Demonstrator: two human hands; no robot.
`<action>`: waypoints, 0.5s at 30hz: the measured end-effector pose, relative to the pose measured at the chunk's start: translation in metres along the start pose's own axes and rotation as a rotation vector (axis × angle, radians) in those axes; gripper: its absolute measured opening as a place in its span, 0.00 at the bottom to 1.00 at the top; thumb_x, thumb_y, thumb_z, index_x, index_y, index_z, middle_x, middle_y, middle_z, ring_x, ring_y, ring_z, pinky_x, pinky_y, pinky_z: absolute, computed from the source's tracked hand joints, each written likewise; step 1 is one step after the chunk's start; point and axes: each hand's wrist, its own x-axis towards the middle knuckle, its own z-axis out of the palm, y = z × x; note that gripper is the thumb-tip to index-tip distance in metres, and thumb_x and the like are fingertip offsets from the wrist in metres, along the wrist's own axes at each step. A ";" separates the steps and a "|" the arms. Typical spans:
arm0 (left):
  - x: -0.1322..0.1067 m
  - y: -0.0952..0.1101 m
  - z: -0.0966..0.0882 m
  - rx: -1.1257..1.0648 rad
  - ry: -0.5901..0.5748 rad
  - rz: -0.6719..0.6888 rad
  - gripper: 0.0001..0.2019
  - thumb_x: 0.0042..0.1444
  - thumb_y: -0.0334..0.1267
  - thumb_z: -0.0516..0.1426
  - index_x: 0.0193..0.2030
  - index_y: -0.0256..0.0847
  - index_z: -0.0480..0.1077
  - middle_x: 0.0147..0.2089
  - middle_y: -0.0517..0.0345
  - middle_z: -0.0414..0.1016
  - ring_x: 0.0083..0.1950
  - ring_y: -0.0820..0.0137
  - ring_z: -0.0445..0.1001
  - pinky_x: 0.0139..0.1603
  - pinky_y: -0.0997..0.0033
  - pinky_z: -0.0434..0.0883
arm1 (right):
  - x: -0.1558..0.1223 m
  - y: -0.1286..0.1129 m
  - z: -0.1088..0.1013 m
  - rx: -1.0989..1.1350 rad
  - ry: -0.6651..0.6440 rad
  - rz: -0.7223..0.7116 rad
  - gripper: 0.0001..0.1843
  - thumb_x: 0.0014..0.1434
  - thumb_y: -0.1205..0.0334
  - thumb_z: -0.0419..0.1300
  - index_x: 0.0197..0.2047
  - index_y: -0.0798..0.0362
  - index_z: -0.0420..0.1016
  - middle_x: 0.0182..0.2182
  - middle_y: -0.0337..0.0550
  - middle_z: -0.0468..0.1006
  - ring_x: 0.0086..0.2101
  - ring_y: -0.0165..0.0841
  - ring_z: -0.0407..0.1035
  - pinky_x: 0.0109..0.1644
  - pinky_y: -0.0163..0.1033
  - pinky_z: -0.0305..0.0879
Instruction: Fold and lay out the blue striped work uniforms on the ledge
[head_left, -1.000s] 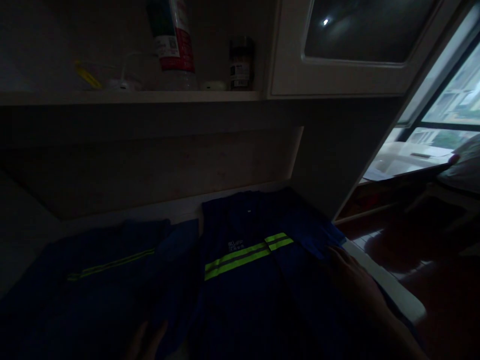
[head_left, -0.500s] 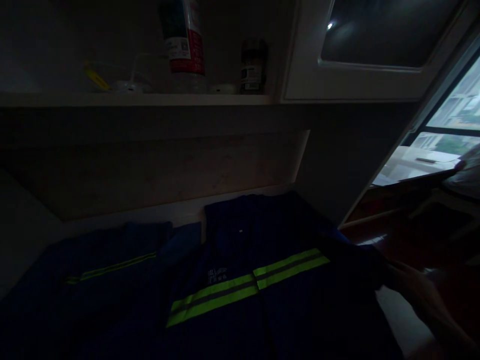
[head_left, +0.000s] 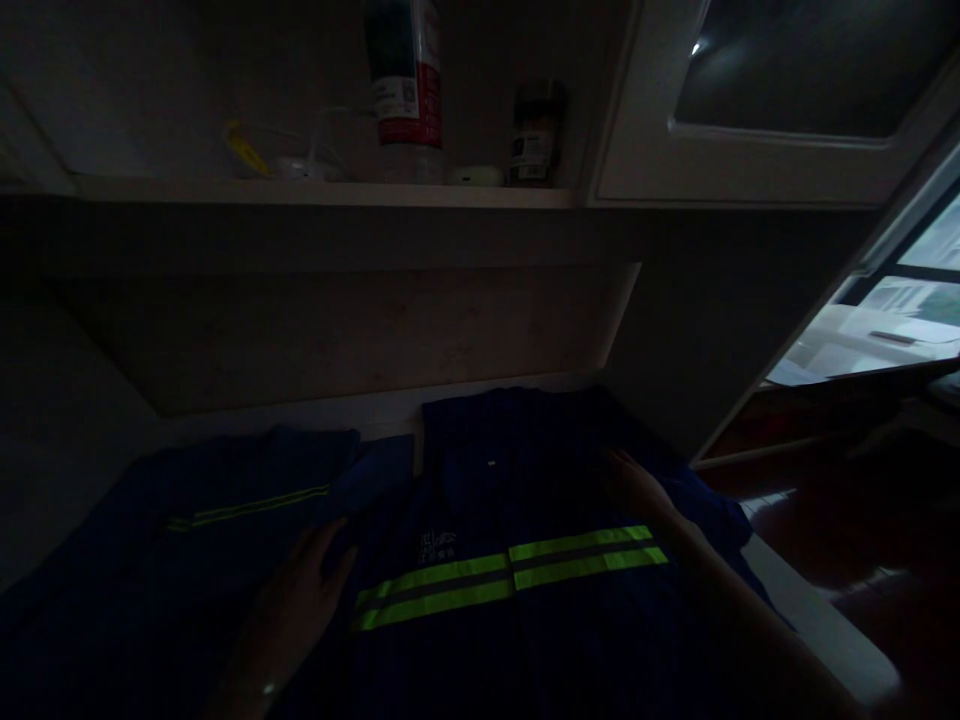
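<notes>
A dark navy work jacket [head_left: 480,505] lies spread out face up, with yellow-green reflective bands across its chest and small white lettering. My right hand [head_left: 637,485] lies over its upper right part, fingers stretched out on the cloth. At the jacket's left edge is my left hand [head_left: 304,585], its thumb apart from the fingers and nothing seen in it. A second blue garment [head_left: 247,470] with a thin yellow stripe lies beyond it on the left. Dim light hides the finer outline of the fingers.
Above is a shelf [head_left: 330,192] holding a bottle with a red label [head_left: 409,105], a dark-lidded jar [head_left: 534,140], a small white case [head_left: 476,176] and a white cable [head_left: 319,145]. A cabinet door [head_left: 750,165] hangs upper right. The white tabletop [head_left: 825,620] ends at right.
My right hand has moved left from the jacket's outer right side onto its upper part. My left hand has come into view. The jacket's right sleeve now lies lower along the table edge.
</notes>
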 end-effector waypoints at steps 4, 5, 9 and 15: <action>0.037 0.021 0.022 0.162 -0.337 -0.012 0.37 0.59 0.52 0.48 0.69 0.26 0.51 0.65 0.34 0.66 0.64 0.54 0.67 0.63 0.58 0.64 | 0.027 -0.008 0.005 -0.041 -0.255 -0.012 0.25 0.66 0.52 0.48 0.60 0.54 0.71 0.53 0.54 0.76 0.50 0.44 0.73 0.51 0.45 0.67; 0.040 0.023 0.024 0.172 -0.396 -0.029 0.37 0.59 0.51 0.48 0.69 0.26 0.50 0.61 0.34 0.71 0.60 0.55 0.71 0.60 0.59 0.66 | 0.028 -0.007 0.006 -0.044 -0.285 -0.040 0.23 0.65 0.52 0.48 0.56 0.52 0.75 0.49 0.52 0.79 0.48 0.43 0.74 0.49 0.43 0.68; 0.045 0.031 0.027 0.152 -0.468 -0.098 0.38 0.61 0.52 0.48 0.70 0.29 0.47 0.46 0.38 0.80 0.42 0.58 0.81 0.45 0.63 0.72 | 0.020 -0.004 0.002 -0.054 -0.266 -0.111 0.20 0.64 0.49 0.50 0.42 0.49 0.81 0.39 0.47 0.81 0.40 0.40 0.75 0.43 0.40 0.68; 0.067 0.036 0.028 0.108 -0.583 -0.188 0.27 0.61 0.47 0.49 0.64 0.35 0.60 0.31 0.47 0.80 0.24 0.62 0.78 0.24 0.69 0.69 | -0.008 -0.012 -0.031 -0.213 -0.048 -0.148 0.21 0.64 0.47 0.48 0.43 0.45 0.80 0.48 0.46 0.77 0.47 0.43 0.70 0.49 0.50 0.65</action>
